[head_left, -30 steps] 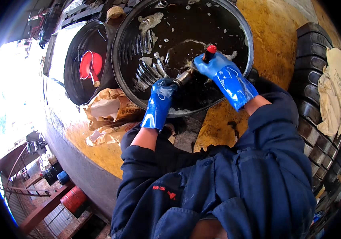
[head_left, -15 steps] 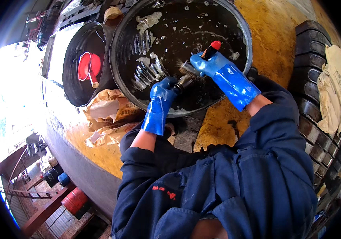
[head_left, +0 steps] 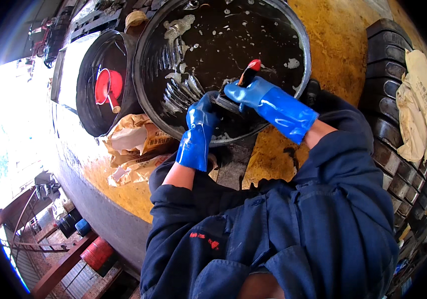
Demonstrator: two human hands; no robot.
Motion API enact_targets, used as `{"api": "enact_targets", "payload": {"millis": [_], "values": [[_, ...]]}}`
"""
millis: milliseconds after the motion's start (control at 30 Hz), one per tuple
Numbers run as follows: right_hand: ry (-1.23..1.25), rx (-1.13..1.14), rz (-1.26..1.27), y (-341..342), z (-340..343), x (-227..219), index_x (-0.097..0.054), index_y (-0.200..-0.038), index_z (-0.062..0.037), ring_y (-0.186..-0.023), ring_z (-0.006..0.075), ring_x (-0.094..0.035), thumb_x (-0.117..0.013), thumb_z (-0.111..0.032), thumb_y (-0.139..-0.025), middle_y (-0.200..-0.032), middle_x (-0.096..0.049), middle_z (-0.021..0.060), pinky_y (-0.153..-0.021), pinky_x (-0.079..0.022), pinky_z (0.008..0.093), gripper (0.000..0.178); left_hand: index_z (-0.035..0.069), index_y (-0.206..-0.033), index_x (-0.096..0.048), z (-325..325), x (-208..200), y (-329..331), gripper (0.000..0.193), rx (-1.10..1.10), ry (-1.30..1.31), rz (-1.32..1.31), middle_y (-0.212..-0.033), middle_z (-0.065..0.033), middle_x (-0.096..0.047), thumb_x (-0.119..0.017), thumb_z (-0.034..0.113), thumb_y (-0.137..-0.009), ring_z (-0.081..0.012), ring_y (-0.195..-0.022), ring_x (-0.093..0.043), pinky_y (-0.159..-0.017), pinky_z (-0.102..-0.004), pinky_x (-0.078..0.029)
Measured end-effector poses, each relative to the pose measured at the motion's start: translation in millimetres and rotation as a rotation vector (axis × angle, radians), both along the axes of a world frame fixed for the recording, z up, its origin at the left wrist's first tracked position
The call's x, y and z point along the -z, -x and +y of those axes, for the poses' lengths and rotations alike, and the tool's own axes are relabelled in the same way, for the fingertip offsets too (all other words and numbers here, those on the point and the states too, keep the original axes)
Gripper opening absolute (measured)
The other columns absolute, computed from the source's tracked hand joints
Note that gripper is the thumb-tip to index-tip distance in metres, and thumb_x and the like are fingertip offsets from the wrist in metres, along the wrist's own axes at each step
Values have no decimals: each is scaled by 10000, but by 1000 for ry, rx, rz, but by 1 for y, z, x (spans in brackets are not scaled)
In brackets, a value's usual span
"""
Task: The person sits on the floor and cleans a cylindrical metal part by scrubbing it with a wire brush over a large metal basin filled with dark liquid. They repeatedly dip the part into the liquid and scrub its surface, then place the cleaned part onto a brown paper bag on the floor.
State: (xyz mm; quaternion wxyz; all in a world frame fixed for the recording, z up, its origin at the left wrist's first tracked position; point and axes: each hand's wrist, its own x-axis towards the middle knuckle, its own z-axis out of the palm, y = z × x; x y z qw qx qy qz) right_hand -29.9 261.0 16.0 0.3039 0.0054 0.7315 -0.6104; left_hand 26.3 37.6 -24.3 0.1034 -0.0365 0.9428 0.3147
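Both my hands wear blue rubber gloves and work over a large round black tub (head_left: 307, 55) of dark, foamy liquid. My right hand (head_left: 268, 97) is closed round a brush (head_left: 250, 73) with a red-and-black handle, its bristles mostly hidden by the glove and the part. My left hand (head_left: 201, 118) grips a dark, roughly cylindrical metal part (head_left: 227, 104) close to the brush, above the tub's near side. A row of shiny ridged metal pieces (head_left: 182, 93) shows in the liquid left of my hands.
A smaller black tub (head_left: 86, 82) on the left holds a red dipper (head_left: 109, 85). Crumpled paper sacks (head_left: 133, 142) lie below it. At the right stand stacked dark metal blocks (head_left: 385, 92) with a tan sack (head_left: 415, 107) over them. A red drum (head_left: 97, 254) stands lower left.
My right hand and the brush have moved left and slightly down, closer to my left hand. The bristles, visible earlier, are now mostly hidden. My left hand has hardly moved.
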Motion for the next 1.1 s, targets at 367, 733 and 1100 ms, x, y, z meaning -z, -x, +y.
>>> {"api": "enact_targets", "payload": {"millis": [367, 733, 1100], "values": [[-574, -196, -8, 17, 20, -30, -736, -1074, -125, -1038, 375, -700, -560, -504, -923, -1063, -744, 176, -953, -522, 446, 444, 199, -1225, -701, 31, -40, -3, 444, 327, 342, 139, -935, -143, -755, -801, 247, -796, -349, -891, -728, -790, -429, -577], [-562, -182, -76, 16, 25, -28, -724, -1052, -111, -1005, 354, -705, -592, -520, -897, -1014, -742, 165, -922, -525, 442, 457, 56, -1115, -747, 6, 6, 14, 341, 335, 184, -611, -977, -164, -760, -747, 325, -905, -289, -884, -735, -763, -425, -571], [-239, -123, -75, 27, 11, -21, -759, -1062, -99, -777, 207, -675, -630, -577, -900, -853, -716, 104, -781, -525, 352, 521, 85, -1140, -748, 33, -6, 12, 291, 27, 97, -430, -965, -150, -779, -754, 202, -873, -294, -878, -753, -796, -370, -588]]}}
